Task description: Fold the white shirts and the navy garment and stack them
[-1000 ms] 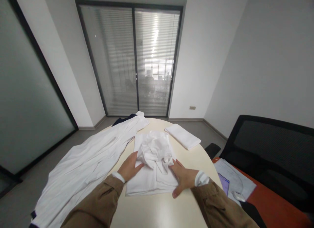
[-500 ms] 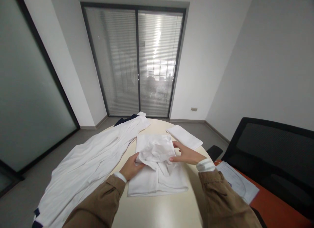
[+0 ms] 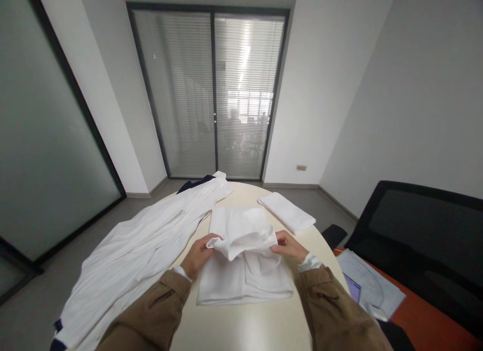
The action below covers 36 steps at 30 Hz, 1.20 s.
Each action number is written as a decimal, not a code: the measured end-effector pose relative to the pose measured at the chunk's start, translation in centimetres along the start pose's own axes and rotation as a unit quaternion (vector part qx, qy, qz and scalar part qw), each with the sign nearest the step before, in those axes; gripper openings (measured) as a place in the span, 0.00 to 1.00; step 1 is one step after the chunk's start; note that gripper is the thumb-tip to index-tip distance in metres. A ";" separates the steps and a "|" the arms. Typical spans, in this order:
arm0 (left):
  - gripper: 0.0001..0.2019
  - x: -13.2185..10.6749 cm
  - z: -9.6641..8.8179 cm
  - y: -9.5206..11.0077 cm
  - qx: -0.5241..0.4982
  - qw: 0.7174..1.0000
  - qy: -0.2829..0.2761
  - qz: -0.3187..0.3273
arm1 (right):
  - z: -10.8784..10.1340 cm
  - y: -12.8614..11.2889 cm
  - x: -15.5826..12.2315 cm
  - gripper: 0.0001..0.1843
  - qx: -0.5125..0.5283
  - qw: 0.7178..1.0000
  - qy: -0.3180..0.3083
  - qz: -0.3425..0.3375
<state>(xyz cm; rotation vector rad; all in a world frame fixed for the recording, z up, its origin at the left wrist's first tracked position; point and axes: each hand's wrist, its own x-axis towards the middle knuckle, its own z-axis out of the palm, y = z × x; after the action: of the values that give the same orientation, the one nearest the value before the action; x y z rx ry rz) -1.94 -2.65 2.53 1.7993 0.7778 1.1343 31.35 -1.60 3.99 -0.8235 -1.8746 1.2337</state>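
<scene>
On the round table [image 3: 241, 326] lies a white garment [image 3: 245, 280], partly folded, its exact kind hard to make out. My left hand [image 3: 199, 253] pinches the left end of its raised upper layer. At the right end, my right hand [image 3: 289, 246] grips the same layer between thumb and fingers. Between both hands the cloth is lifted a little and sags in the middle. The lower part rests flat on the tabletop toward me.
A long white garment [image 3: 151, 240] with dark blue parts spreads over the table's left side. At the back right lies a folded white cloth [image 3: 289, 212]. A black mesh chair [image 3: 418, 240] with an orange seat stands right, bearing papers [image 3: 372, 280] and a purple-screened device [image 3: 352, 288].
My right hand has moved from the cloth's upper right edge down to its corner. The crumpled upper layer is now drawn out wider between my hands and pulled slightly toward me.
</scene>
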 end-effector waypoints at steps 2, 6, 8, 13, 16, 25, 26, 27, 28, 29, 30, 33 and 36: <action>0.26 -0.3 -0.3 0.0 -0.024 0.999 -0.025 0.003 | -0.1 0.1 -0.1 0.32 0.014 1.000 -0.026 0.003; 0.23 -0.1 0.0 -0.5 0.030 0.997 0.037 -0.068 | 0.1 0.8 0.0 0.30 -0.081 0.992 0.057 0.078; 0.16 0.1 0.5 -1.0 0.071 0.986 0.114 -0.098 | 0.4 0.9 0.2 0.24 -0.163 0.972 0.126 0.110; 0.21 -0.1 1.4 -2.1 0.156 0.957 0.218 -0.112 | 0.9 0.5 0.5 0.22 -0.316 0.916 0.170 0.178; 0.23 -0.3 1.5 -2.5 0.160 0.953 0.218 -0.136 | 1.3 0.1 0.8 0.22 -0.352 0.894 0.173 0.216; 0.28 -0.2 1.3 -3.5 0.058 0.956 0.187 -0.217 | 1.9 1.1 1.1 0.21 -0.302 0.898 0.192 0.257; 0.28 -0.2 1.3 -3.4 0.054 0.957 0.179 -0.223 | 1.8 1.3 1.1 0.20 -0.285 0.904 0.189 0.258; 0.28 -0.2 1.2 -3.3 0.044 0.956 0.170 -0.235 | 1.8 1.6 1.2 0.19 -0.264 0.910 0.188 0.259; 0.28 -0.1 1.1 -3.1 0.030 0.954 0.164 -0.251 | 1.6 1.8 1.2 0.18 -0.241 0.916 0.191 0.257; 0.28 0.0 0.9 -2.9 0.016 0.950 0.159 -0.268 | 1.5 2.0 1.4 0.17 -0.217 0.922 0.200 0.249; 0.27 0.2 0.8 -2.6 0.006 0.945 0.158 -0.286 | 1.3 2.1 1.5 0.16 -0.192 0.928 0.215 0.236; 0.22 0.5 0.4 -1.6 -0.013 0.941 0.142 -0.307 | 0.8 2.5 1.8 0.13 -0.115 0.935 0.268 0.203; 0.18 0.7 0.1 -0.7 -0.035 0.954 0.075 -0.289 | 0.7 2.9 1.8 0.14 -0.035 0.923 0.304 0.233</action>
<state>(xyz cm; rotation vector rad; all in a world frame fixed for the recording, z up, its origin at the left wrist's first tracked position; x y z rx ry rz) -1.63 -1.81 2.15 1.3029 1.2371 0.8918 30.10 0.51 1.49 -1.5545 -1.2539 1.0088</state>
